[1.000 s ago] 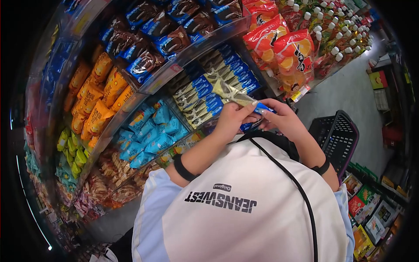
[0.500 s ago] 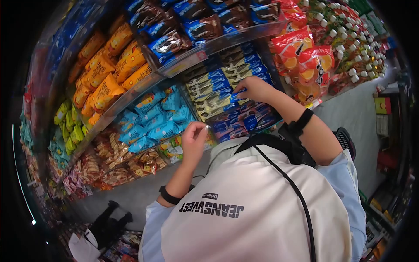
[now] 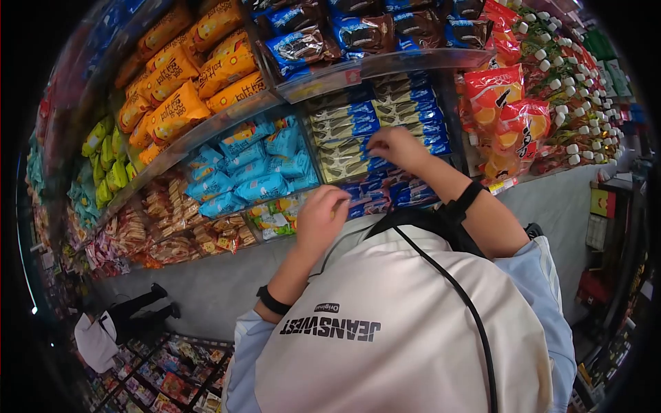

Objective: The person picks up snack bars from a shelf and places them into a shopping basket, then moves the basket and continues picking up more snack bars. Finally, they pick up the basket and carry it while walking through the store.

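Note:
My right hand [image 3: 398, 149] reaches over a bin of wrapped snack packets. Its fingers are pinched at the end of one cream-and-blue snack packet [image 3: 342, 149] in the stacked rows. How firmly they grip is hidden by the hand. My left hand [image 3: 321, 219] hovers closer to my body, near the front edge of the bins. Its fingers are curled together, and anything inside them is hidden. Darker blue and purple packets [image 3: 368, 205] lie in the front part of the same display, between the hands and my shirt.
Light-blue bags [image 3: 265, 186] fill the bin to the left, below orange bags [image 3: 175, 110]. A clear shelf lip [image 3: 385, 65] runs above the bins under blue-and-brown packs [image 3: 365, 34]. Red orange-print bags [image 3: 520, 127] hang at right. A person [image 3: 103, 337] is at lower left.
The view has shifted, and the shelves appear larger. My left hand has moved rightward and turned its back more to view. My right hand remains at the cream-and-blue packets.

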Motion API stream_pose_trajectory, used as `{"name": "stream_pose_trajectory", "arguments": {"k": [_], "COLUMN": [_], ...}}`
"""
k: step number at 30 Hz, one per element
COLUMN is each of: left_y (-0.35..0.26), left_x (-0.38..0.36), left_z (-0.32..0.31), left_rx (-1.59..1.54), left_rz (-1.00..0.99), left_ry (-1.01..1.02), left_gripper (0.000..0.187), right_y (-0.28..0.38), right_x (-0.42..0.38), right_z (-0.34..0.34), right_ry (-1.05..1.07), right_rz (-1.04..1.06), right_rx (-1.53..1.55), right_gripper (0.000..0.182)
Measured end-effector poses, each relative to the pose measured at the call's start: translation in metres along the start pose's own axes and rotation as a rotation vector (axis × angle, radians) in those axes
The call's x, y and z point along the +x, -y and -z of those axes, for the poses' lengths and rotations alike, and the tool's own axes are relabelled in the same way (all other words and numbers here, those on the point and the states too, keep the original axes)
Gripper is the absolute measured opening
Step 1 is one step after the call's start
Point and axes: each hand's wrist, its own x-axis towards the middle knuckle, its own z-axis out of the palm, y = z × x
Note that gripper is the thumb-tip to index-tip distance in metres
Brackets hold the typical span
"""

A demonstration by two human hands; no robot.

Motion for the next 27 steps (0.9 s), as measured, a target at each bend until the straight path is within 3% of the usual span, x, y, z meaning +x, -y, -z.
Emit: {"name": "stream_pose_trajectory", "arguments": {"k": [2,8,11,14,17,20,23,27], "left_y": [-0.001,0.017,0.022,0.039,0.039,0.042,0.053,0.038], "left_x": [0.023,0.093,0.115,0.118,0.119,0.121,0.116,0.114], "left_z": [-0.001,-0.048,-0.058,-0.071,-0.059,-0.05,-0.062,-0.049], "left_rx": [0.243,0.365,0.399,0.484,0.369,0.315,0.264,0.285], "left_rz": [-0.195,-0.386,-0.279,-0.22,-0.359,-0.32,-0.074,-0.282], "left_ry": [0.089,0.36,0.689,0.737,0.749,0.838,0.773,0.609], "left_gripper": [0.016,0.022,0.03,0.032,0.023,0.034,0.024,0.024], "right_y": [0.008,-0.018,-0.025,-0.033,-0.041,-0.051,-0.056,-0.051], "right_x": [-0.005,-0.042,-0.044,-0.046,-0.048,-0.05,-0.052,-0.052], "right_z": [0.038,0.041,0.044,0.045,0.047,0.047,0.047,0.047], "right_ry": [-0.121,0.044,0.08,0.099,0.107,0.104,0.085,0.069], "right_rz": [-0.029,0.068,-0.021,-0.123,-0.16,-0.169,-0.164,-0.148], "right_rx": [-0.084,-0.221,-0.22,-0.214,-0.189,-0.136,-0.101,-0.11], "right_gripper": [0.015,0.014,0.013,0.014,0.016,0.018,0.019,0.018]}}
